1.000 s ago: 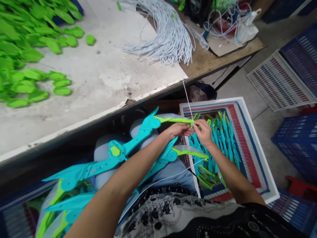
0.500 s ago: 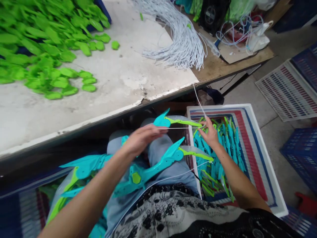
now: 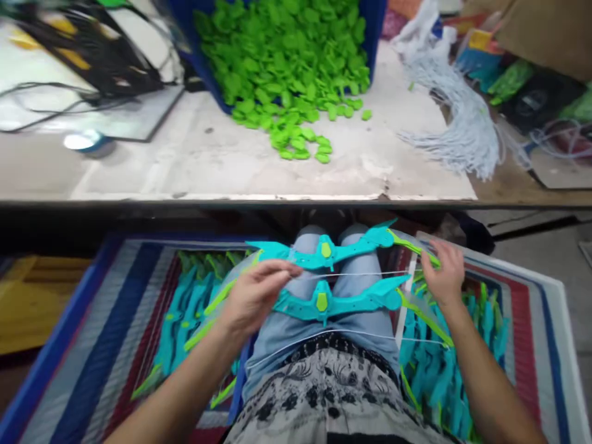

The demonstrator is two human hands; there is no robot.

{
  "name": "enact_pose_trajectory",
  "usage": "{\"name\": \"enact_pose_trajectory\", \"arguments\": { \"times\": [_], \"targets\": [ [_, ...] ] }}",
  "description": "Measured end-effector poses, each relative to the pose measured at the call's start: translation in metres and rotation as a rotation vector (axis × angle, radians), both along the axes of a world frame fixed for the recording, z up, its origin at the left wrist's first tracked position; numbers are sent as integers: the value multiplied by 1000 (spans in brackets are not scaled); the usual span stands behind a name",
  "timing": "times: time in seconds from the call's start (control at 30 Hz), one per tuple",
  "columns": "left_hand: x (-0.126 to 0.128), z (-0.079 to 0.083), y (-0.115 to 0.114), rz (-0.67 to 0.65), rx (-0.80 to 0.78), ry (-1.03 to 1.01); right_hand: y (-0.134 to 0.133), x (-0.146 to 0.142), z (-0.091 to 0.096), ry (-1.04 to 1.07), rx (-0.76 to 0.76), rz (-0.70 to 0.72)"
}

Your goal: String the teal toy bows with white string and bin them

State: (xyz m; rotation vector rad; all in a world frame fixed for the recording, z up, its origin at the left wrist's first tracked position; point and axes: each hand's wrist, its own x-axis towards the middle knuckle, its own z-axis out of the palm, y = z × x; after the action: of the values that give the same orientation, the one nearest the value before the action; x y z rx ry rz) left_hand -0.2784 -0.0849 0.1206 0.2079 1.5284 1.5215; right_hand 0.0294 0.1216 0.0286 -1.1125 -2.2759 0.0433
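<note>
Two teal toy bows with green tips lie across my lap, the farther bow (image 3: 328, 253) above the nearer bow (image 3: 333, 302). My left hand (image 3: 252, 296) pinches a thin white string (image 3: 351, 274) at the left end of the farther bow. My right hand (image 3: 446, 274) grips that bow's green right tip, fingers closed. The string runs taut between both hands. Another white string spans the nearer bow.
A striped crate (image 3: 531, 320) at my right holds several finished bows; another striped crate (image 3: 92, 320) at my left holds more. On the table (image 3: 208, 166) are a blue bin of green parts (image 3: 287, 55), a bundle of white strings (image 3: 462, 123) and black cables (image 3: 92, 55).
My view swung left, so the table faces me square. The bows turned level across my lap. My left hand slid left along the string, pulling it taut.
</note>
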Motion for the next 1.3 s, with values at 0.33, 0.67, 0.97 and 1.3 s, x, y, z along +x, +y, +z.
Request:
{"name": "enact_pose_trajectory", "arguments": {
  "times": [0.33,0.67,0.97,1.3],
  "targets": [
    [57,-22,-4,-248,193,-383,-82,-230,-4,-720,-143,812],
    [-7,-23,-24,391,180,68,-10,-213,19,-700,-501,817],
    [-89,-33,-27,621,11,519,2,-210,19,-564,-767,805],
    [-111,-33,-11,529,8,595,3,-209,14,-572,-740,805]
  ]
}}
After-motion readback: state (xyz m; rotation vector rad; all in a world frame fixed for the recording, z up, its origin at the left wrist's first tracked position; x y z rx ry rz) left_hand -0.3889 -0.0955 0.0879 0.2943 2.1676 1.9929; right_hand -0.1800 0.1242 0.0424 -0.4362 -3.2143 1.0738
